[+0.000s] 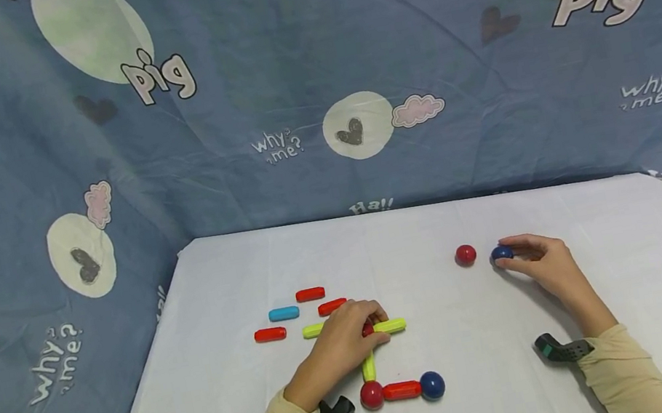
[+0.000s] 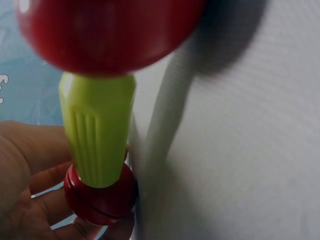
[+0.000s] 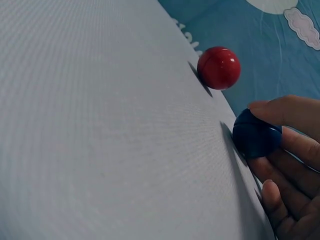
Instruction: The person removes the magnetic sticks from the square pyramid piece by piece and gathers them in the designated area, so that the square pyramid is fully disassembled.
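Observation:
My left hand (image 1: 346, 337) curls its fingers and thumb around a red ball (image 2: 102, 197). From this ball a yellow-green rod (image 2: 97, 130) runs to a nearer red ball (image 1: 372, 396). A red rod (image 1: 402, 390) joins that ball to a blue ball (image 1: 432, 386). Another yellow-green rod (image 1: 390, 326) sticks out to the right of the gripped ball, and a further yellow-green rod (image 1: 313, 331) shows partly behind the hand. Over on the right, my right hand (image 1: 544, 265) pinches a loose blue ball (image 3: 256, 134) between thumb and fingers, low over the white table.
A loose red ball (image 1: 465, 256) lies left of the right hand. Beyond the left hand are a blue rod (image 1: 283, 314) and red rods (image 1: 310, 294), one of them partly covered by the hand. A patterned blue cloth (image 1: 276, 194) hangs behind the white table (image 1: 459, 331).

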`<action>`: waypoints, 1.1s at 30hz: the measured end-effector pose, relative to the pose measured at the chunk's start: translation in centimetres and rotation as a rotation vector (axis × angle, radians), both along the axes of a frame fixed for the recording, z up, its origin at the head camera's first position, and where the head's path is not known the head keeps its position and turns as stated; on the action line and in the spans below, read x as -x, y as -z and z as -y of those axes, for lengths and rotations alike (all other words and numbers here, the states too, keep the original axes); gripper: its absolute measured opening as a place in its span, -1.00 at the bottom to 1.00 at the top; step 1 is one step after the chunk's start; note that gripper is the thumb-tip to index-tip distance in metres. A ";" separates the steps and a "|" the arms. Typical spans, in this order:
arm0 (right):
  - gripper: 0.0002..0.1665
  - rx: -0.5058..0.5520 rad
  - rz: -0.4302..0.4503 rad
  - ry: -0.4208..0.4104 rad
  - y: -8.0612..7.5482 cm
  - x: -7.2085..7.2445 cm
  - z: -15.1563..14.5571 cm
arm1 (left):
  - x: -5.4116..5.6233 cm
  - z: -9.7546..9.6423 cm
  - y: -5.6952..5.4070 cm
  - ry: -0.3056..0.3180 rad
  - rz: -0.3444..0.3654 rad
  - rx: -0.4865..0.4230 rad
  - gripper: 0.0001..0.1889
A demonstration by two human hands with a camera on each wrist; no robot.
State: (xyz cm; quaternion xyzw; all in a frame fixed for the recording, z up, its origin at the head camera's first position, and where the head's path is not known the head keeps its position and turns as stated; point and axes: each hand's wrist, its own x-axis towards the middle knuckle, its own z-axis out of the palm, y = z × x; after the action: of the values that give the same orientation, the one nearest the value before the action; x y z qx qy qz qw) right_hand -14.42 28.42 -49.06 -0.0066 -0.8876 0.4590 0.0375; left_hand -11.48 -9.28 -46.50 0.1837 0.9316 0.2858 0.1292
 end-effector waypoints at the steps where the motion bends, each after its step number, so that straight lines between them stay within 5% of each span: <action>1: -0.44 0.008 -0.001 -0.006 0.0 0.0 0.0 | 0.0 0.0 0.0 0.000 0.000 0.001 -0.76; 11: -0.43 0.012 -0.007 -0.017 -0.1 -0.2 -0.1 | -0.1 0.0 0.1 0.009 0.009 0.006 -0.72; 16: -0.47 0.001 -0.108 0.069 -0.4 -0.3 0.5 | -0.4 0.0 0.0 0.019 0.008 0.003 -0.68; 22: -0.56 0.148 -0.291 0.113 -1.3 -0.1 2.3 | -0.5 -0.3 -0.2 0.014 -0.036 -0.007 -0.76; 27: -0.58 0.201 -0.334 -0.001 -1.8 -0.2 4.3 | -0.4 -0.4 -0.4 -0.025 -0.058 -0.072 -0.78; 33: -0.63 0.260 -0.288 -0.330 -1.1 -0.7 7.2 | -0.4 -0.5 -0.4 -0.015 -0.086 -0.244 -0.76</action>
State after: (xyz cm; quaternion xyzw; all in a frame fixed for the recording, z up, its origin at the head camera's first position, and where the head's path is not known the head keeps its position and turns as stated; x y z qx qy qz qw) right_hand -13.74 21.23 -47.95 0.1990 -0.7956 0.5655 0.0868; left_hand -11.06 -8.78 -46.06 0.2032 0.8960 0.3897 0.0638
